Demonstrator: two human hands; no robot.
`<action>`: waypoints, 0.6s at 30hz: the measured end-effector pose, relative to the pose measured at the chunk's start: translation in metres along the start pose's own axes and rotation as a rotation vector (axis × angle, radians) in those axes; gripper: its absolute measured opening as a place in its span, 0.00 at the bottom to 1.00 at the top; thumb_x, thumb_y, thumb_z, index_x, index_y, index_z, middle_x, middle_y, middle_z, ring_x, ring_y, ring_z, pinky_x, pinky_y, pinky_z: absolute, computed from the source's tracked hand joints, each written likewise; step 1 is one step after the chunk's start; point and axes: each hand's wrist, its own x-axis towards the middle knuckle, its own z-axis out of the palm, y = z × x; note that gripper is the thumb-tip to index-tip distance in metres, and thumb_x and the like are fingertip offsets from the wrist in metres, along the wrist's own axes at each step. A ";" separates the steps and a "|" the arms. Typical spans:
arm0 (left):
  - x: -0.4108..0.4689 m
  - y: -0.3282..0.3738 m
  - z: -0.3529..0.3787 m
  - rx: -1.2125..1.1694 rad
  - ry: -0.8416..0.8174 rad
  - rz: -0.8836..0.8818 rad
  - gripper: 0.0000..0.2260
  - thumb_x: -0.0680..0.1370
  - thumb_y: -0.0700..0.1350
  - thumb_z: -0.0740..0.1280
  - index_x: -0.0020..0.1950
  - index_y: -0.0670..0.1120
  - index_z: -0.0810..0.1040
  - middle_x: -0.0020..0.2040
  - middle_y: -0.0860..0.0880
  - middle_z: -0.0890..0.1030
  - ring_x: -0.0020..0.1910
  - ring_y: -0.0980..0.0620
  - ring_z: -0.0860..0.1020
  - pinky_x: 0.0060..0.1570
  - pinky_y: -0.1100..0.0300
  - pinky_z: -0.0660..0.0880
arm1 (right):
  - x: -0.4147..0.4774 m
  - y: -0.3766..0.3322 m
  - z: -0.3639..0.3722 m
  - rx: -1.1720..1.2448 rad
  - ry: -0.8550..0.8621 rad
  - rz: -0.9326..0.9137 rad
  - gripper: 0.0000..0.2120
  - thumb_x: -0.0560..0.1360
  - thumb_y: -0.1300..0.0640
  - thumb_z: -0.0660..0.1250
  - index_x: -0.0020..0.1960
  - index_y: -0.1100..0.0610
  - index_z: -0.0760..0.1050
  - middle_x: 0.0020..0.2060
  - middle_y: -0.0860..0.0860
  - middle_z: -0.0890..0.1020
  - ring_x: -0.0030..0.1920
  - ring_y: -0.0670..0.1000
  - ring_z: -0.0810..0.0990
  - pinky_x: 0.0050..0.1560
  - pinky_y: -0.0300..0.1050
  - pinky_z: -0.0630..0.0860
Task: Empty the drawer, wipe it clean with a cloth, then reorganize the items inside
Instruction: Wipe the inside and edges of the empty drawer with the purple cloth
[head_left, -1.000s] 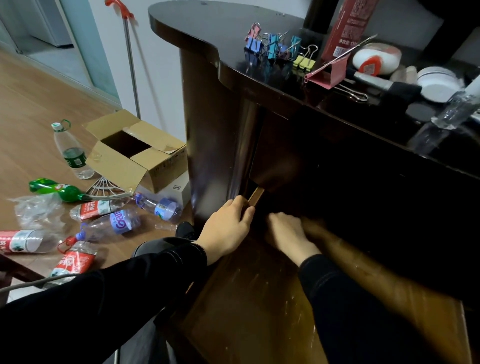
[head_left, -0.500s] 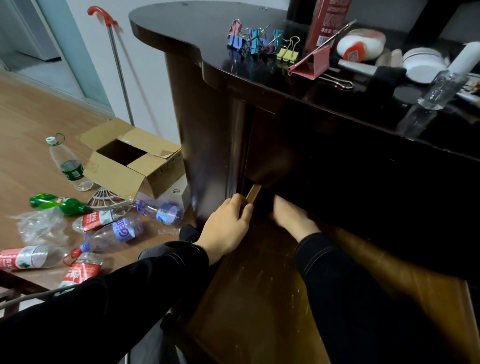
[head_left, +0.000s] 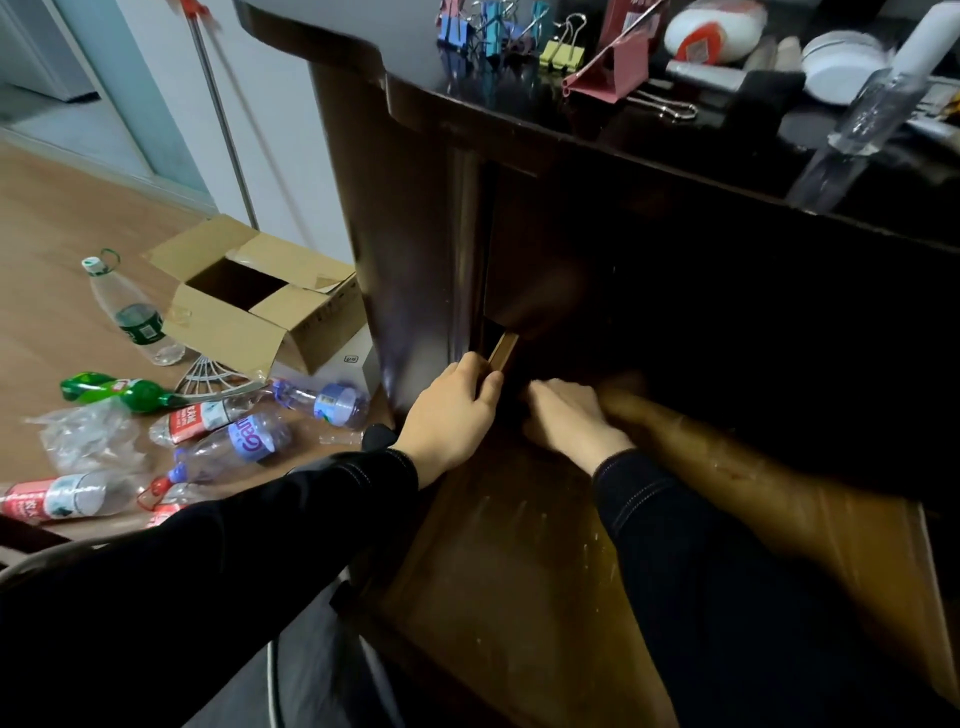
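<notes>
Overhead, the dark counter (head_left: 571, 122) spans the view. Below it the drawer (head_left: 519, 571) stands pulled out, its scratched wooden floor bare where it shows. It looks stiff, heavy and rail-bound, so the side walls seem the safest place to hold it. The left hand (head_left: 452, 415) does so, its grip clenched over the left wall's rim. The right hand (head_left: 566, 421) reaches into the shadowed back, fingers curled; whether that grip holds a cloth I cannot tell. Binder clips (head_left: 498, 31) lie on the counter.
</notes>
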 end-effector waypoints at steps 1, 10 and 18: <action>0.000 0.000 0.000 -0.003 0.001 -0.004 0.13 0.84 0.56 0.55 0.59 0.47 0.71 0.58 0.46 0.78 0.57 0.44 0.76 0.59 0.48 0.72 | -0.008 -0.006 0.003 -0.002 -0.033 -0.015 0.15 0.80 0.51 0.65 0.65 0.53 0.73 0.59 0.56 0.81 0.58 0.60 0.81 0.52 0.50 0.75; 0.001 -0.002 0.003 0.012 0.030 -0.003 0.13 0.84 0.56 0.55 0.58 0.48 0.71 0.57 0.46 0.78 0.55 0.44 0.76 0.58 0.47 0.72 | -0.085 -0.034 0.036 0.036 -0.043 -0.387 0.18 0.80 0.52 0.63 0.69 0.46 0.74 0.57 0.52 0.82 0.58 0.56 0.80 0.54 0.47 0.74; 0.001 -0.002 0.002 0.014 0.020 -0.025 0.15 0.84 0.57 0.55 0.58 0.47 0.72 0.55 0.47 0.78 0.54 0.45 0.77 0.56 0.48 0.72 | -0.032 -0.019 0.009 -0.100 -0.069 -0.159 0.16 0.80 0.49 0.64 0.66 0.51 0.73 0.59 0.54 0.81 0.59 0.58 0.80 0.50 0.48 0.72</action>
